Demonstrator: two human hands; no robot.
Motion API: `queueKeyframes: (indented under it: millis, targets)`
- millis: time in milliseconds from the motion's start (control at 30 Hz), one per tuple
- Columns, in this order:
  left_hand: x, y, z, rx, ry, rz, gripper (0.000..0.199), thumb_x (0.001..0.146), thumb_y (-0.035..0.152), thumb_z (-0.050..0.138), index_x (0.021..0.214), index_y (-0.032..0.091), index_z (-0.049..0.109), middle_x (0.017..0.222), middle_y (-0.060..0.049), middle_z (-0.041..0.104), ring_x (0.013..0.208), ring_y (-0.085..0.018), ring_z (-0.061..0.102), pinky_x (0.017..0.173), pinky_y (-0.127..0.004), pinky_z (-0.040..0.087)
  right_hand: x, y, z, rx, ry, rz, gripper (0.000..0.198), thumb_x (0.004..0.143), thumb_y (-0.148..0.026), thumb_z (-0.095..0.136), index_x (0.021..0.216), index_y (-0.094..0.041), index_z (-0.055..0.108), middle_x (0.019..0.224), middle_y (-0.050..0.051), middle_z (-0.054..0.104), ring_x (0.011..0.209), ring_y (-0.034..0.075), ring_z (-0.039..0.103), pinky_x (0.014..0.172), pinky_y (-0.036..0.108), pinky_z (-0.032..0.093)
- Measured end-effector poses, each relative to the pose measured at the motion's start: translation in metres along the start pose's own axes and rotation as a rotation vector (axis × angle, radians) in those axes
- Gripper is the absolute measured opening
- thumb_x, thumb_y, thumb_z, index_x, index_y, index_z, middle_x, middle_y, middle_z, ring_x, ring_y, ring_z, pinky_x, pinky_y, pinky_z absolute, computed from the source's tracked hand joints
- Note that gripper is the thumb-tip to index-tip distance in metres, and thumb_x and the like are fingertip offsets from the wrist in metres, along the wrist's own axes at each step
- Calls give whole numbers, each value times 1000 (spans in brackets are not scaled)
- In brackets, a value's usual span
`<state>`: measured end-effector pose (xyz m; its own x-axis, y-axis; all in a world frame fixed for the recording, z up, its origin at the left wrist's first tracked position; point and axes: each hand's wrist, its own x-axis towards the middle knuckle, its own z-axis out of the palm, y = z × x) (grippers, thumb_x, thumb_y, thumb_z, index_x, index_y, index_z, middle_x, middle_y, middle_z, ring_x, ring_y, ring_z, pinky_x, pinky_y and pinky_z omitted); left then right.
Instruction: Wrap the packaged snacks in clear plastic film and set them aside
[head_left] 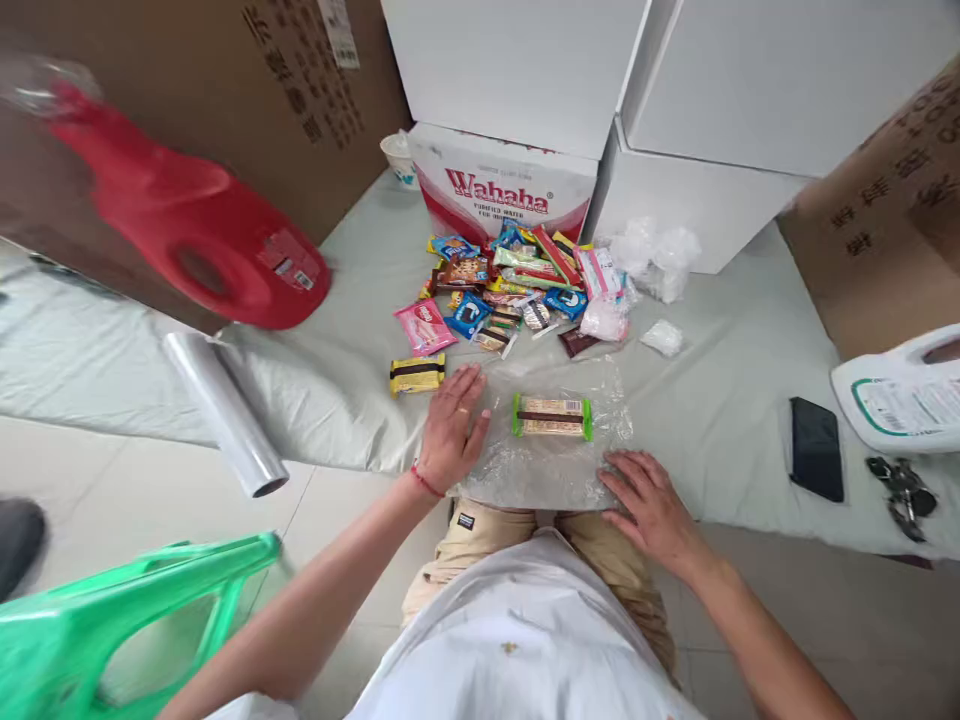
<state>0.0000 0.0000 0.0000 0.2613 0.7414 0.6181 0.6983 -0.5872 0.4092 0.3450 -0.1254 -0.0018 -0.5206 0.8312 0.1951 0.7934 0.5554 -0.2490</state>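
Note:
A sheet of clear plastic film (540, 470) lies spread at the front edge of the cloth-covered table. On it rests a snack bar in a green-ended wrapper (552, 416). My left hand (453, 428) lies on the film's left side, fingers stretched out and nothing in them. At the film's right edge my right hand (651, 506) also rests with its fingers spread. Just beyond my left fingertips is a yellow snack packet (417, 375). Farther back sits a pile of wrapped snacks (517, 285), with a pink packet (424, 327) at its left.
Left are a red jug (202, 220), a silvery roll (225, 415) jutting past the table edge, and a green plastic stool (142, 610). Right are a phone (816, 448), keys (903, 492) and a white jug (904, 392). Boxes, including a Wahaba-style carton (502, 190), stand behind.

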Motion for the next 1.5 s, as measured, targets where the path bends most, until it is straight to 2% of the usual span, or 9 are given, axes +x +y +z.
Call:
queueKeyframes:
  millis: [233, 333, 500, 700, 900, 1033, 1167, 1267, 1500]
  targets:
    - [-32, 27, -37, -3, -353, 439, 51, 96, 44, 60, 143, 26, 55, 143, -9, 64, 146, -29, 45, 129, -56, 7, -9, 7, -5, 205, 136, 72, 25, 97, -11, 59, 115, -24, 70, 125, 10, 67, 127, 29, 53, 100, 50, 55]
    - [-36, 26, -39, 10, -317, 303, 47, 96, 44, 58, 138, 23, 59, 145, -14, 60, 148, -34, 41, 127, -61, 13, 2, 8, -14, 289, 133, 81, 22, 96, -16, 64, 113, -26, 71, 120, 8, 69, 123, 27, 56, 99, 48, 55]
    - [-24, 33, -31, -71, -46, -97, 22, 99, 20, 50, 117, 22, 63, 130, -13, 62, 143, -30, 46, 114, -52, 42, 29, 8, -34, 441, 230, 212, 23, 99, -19, 59, 117, -27, 70, 117, 6, 68, 106, 19, 67, 91, 36, 57]
    - [4, 68, -8, -94, 105, -352, 19, 101, 29, 50, 115, 19, 58, 117, -13, 60, 121, -26, 57, 105, -47, 48, 78, 4, -37, 154, 428, 325, 16, 99, -29, 60, 109, -24, 72, 108, 8, 69, 103, 26, 57, 91, 43, 51]
    - [32, 109, 18, 46, -164, -467, 66, 83, 39, 73, 141, 19, 47, 132, -18, 52, 124, -36, 52, 101, -53, 47, 114, -3, -25, 116, 375, 347, 20, 99, -33, 59, 106, -21, 74, 113, 11, 66, 108, 29, 51, 95, 47, 49]
    - [16, 84, 19, -49, -267, -580, 78, 76, 18, 68, 149, 18, 41, 134, -18, 51, 113, -30, 60, 93, -46, 52, 107, -4, -26, 218, 403, 354, 17, 99, -31, 60, 107, -24, 73, 113, 9, 66, 107, 27, 55, 95, 45, 50]
    - [-12, 40, 1, -312, -290, -870, 66, 75, 20, 62, 139, 15, 47, 99, -6, 65, 68, -16, 62, 69, -32, 52, 77, -8, -22, 380, 323, 278, 19, 99, -30, 60, 115, -27, 69, 113, 8, 67, 107, 25, 59, 93, 42, 53]
    - [-21, 21, -13, -413, -327, -1014, 39, 78, 31, 60, 114, 17, 58, 73, 2, 62, 58, -15, 58, 57, -27, 44, 58, -11, -13, 398, 275, 258, 18, 100, -29, 59, 115, -27, 69, 110, 7, 68, 104, 24, 60, 89, 41, 54]
    - [-12, 32, -15, -153, -381, -903, 20, 84, 39, 53, 78, 22, 61, 61, 1, 59, 60, -17, 54, 58, -27, 34, 86, -11, -10, 96, 358, 319, 38, 94, -49, 66, 121, -23, 69, 123, 13, 63, 116, 32, 50, 100, 51, 49]
